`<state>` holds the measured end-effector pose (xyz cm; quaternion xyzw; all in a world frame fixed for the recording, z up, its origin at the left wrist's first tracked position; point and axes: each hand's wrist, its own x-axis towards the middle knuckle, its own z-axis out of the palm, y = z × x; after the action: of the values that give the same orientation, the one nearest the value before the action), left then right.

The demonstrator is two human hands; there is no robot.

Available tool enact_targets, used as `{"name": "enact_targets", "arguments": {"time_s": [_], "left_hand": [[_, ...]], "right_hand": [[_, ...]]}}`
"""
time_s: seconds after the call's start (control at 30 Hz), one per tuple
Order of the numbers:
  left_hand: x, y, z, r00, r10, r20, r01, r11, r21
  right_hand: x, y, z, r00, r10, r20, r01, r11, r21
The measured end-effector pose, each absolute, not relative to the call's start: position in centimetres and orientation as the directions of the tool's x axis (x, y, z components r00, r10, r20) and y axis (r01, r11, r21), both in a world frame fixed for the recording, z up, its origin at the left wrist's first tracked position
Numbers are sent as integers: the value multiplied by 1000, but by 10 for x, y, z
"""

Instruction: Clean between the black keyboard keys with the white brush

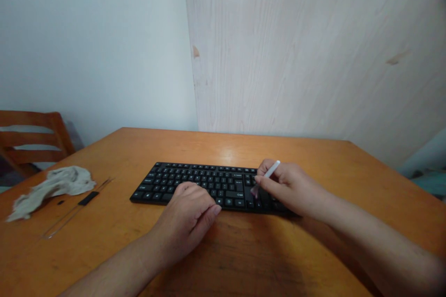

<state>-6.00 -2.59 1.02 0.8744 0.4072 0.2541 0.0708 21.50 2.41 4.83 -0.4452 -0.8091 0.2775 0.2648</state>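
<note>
On the desk point(313, 167): black keyboard point(195, 181), long axis running side to side, straight ahead.
Right grip point(289, 189): clamped on a white stick point(272, 169), tip angled down-left toward the right-hand keys.
Left grip point(184, 220): curled on the front keys, fingers together, palm hidden.
Desk's left side: crumpled grey cloth point(52, 192).
Writing: key legends too small to read.

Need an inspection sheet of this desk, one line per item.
surface: orange-brown wooden table, intact as far as visible
job's things: black keyboard; slender white stick, lower end over the right-hand keys
clutter: crumpled grey cloth; thin clear strip with black section
grippers: left hand resting on keyboard's front edge; right hand holding stick in fingers
cables: nothing seen
surroundings: slatted wooden chair; white wall; pale wood-grain panel
</note>
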Motion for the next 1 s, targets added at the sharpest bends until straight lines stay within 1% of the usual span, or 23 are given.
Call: {"name": "enact_targets", "arguments": {"time_s": [0.1,0.17,0.27,0.33,0.43,0.53,0.6,0.7,0.77,0.83,0.9,1.0], "left_hand": [[-60,-26,10,540,750,382,676,-657,334],[-60,-26,10,539,751,382,675,-656,338],[-60,-26,9,538,751,382,672,-656,343],[-60,-26,9,539,752,380,672,-656,344],[-60,-26,9,538,752,380,675,-655,340],[-60,-26,8,539,750,384,674,-657,336],[-60,-27,8,538,750,384,674,-656,338],[-60,-27,9,536,753,381,678,-653,337],[-60,-28,10,536,753,381,680,-653,334],[-59,-28,11,535,753,382,683,-652,330],[-59,-28,11,535,753,382,684,-652,327],[-59,-28,11,535,754,381,684,-652,329]], "right_hand": [[213,20,51,-455,866,207,621,476,-623],[212,15,54,-482,860,166,627,471,-620],[212,10,56,-535,842,65,581,423,-696],[213,11,54,-556,830,36,527,386,-757],[214,17,49,-526,847,80,489,378,-786],[213,22,48,-463,872,160,527,416,-741],[212,20,49,-468,865,182,554,448,-702],[209,12,52,-532,837,130,562,464,-685],[208,8,54,-576,815,57,540,433,-722],[207,6,54,-596,803,17,520,402,-753],[207,7,54,-589,808,20,526,402,-749],[209,13,53,-528,844,95,565,433,-702]]}}
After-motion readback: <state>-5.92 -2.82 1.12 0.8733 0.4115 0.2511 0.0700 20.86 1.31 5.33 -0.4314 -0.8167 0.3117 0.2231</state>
